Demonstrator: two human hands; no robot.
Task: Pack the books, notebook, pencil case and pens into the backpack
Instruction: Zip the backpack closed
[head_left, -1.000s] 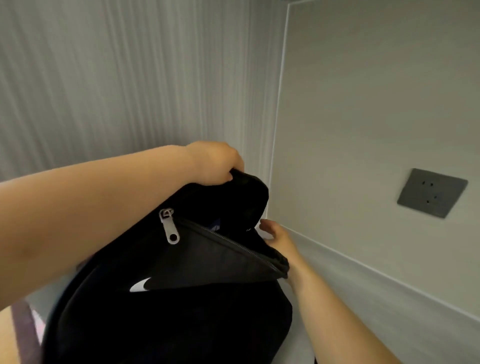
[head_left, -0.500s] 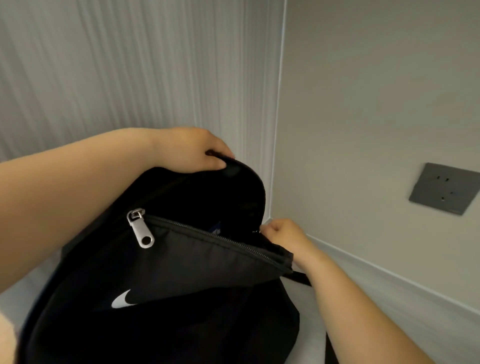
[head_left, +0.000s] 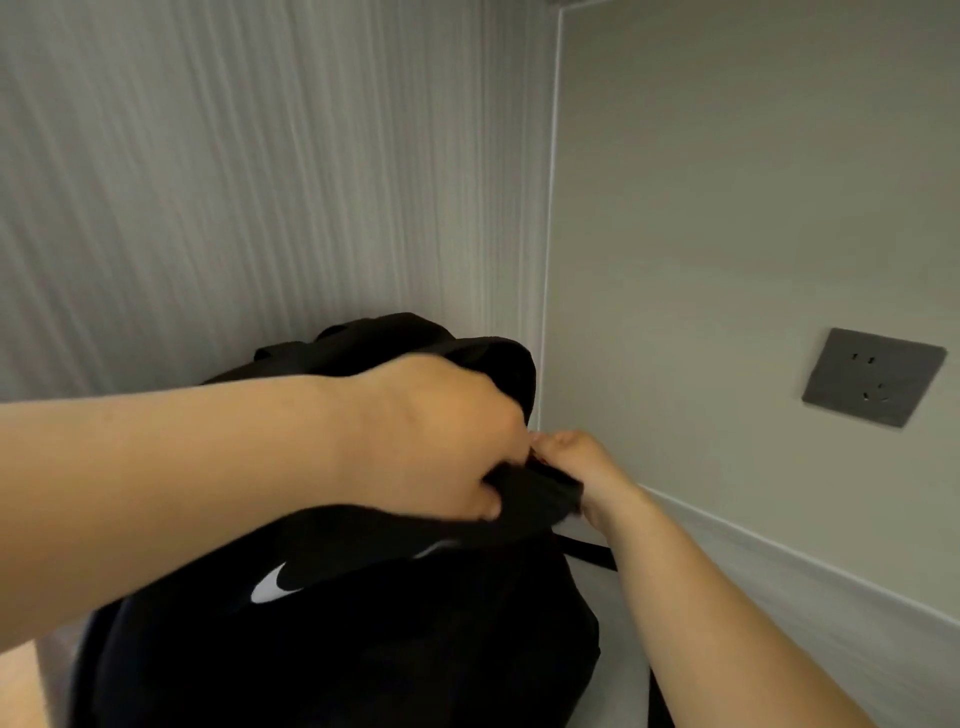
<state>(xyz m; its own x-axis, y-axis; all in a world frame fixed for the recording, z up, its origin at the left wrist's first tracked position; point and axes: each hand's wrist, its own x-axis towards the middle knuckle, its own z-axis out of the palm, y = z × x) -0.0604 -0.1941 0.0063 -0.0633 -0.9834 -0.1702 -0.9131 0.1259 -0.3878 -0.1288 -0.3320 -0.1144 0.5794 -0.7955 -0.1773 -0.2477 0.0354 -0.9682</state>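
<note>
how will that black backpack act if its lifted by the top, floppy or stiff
Probably floppy: the backpack fabric bunches where the left hand and right hand pinch it. It likely sags rather than standing rigid. Weight cannot be judged.

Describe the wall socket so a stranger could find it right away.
Look at the plain pale wall right of the room's corner. The dark grey square socket plate sits there, right of the black backpack; it is the only fitting on that wall.
</note>
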